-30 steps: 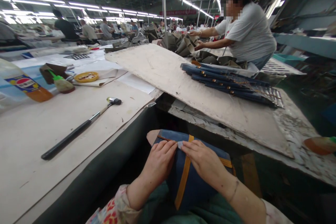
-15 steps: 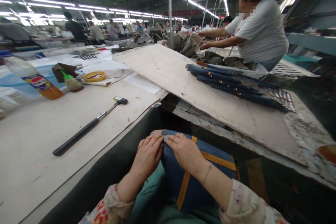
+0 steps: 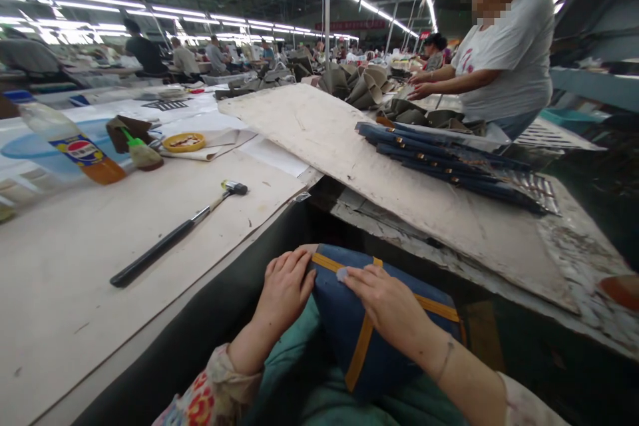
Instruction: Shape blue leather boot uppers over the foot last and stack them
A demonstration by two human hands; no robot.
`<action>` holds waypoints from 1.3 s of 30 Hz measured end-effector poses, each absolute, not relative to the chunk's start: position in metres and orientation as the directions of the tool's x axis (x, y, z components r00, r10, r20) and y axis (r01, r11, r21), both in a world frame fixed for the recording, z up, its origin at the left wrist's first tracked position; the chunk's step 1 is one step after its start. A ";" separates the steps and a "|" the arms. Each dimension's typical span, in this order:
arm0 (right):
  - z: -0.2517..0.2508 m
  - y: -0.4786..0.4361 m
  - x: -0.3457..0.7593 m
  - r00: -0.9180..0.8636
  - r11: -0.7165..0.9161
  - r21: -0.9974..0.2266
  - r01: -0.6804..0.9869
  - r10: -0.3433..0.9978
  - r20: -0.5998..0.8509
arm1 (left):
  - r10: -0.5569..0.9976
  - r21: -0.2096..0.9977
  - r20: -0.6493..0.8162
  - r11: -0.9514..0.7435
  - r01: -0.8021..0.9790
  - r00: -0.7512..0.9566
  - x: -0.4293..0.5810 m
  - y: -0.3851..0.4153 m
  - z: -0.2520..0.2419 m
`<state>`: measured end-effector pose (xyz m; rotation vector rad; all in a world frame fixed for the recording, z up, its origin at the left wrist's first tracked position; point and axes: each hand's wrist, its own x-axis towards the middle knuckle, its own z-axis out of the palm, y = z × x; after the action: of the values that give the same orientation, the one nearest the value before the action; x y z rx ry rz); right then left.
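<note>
A dark blue bag-like piece [image 3: 333, 323] with crossing mustard-yellow strips [image 3: 360, 356] lies tilted over my lap. My left hand [image 3: 285, 287] is closed on its upper left corner, fingers on top. Between the fingertips of my right hand [image 3: 392, 306] is a small whitish scrap [image 3: 342, 273], too small to name surely, touching the blue surface beside the upper strip. Under the piece is green cloth [image 3: 294, 353] on my lap. To the left, a small hammer [image 3: 187, 226] with a black grip rests on the worktable [image 3: 60, 266].
A soda bottle [image 3: 82, 150], a green-tipped glue bottle [image 3: 144, 154] and a yellow dish [image 3: 184, 142] stand at back left. Stacked blue pieces [image 3: 439, 156] lie on a sloping board [image 3: 319, 130]. A co-worker [image 3: 504, 60] stands behind it, by grey rolled pieces [image 3: 367, 88].
My right hand has slid right along the blue piece with the whitish scrap, away from the corner and my left hand. The co-worker's hands have drawn back from the grey pieces.
</note>
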<state>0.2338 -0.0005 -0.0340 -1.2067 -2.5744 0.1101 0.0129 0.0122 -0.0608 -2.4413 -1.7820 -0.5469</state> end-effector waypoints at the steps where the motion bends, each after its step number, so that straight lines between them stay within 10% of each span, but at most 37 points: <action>1: -0.034 -0.005 0.243 -0.598 0.639 -0.181 0.748 0.766 0.236 | 0.901 0.158 0.341 -0.337 0.928 0.269 0.015 0.012 -0.060; 8: -0.049 -0.045 0.282 -0.512 0.563 -0.091 0.821 0.798 0.318 | 0.776 0.245 0.397 -0.605 0.758 0.491 0.055 0.003 -0.060; 20: -0.048 -0.045 0.294 -0.325 0.417 -0.505 0.756 0.908 0.264 | 0.720 0.370 0.293 -0.692 0.620 0.629 0.091 0.000 -0.056; 39: -0.070 -0.058 0.292 -0.323 0.444 -0.198 0.874 0.835 0.445 | 0.723 0.312 0.231 -0.689 0.654 0.651 0.094 0.007 -0.059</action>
<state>0.2917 -0.0582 -0.0705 -1.4325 -2.2137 -0.1068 0.0940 0.0066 -0.0590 -3.0345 -1.2809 -0.5735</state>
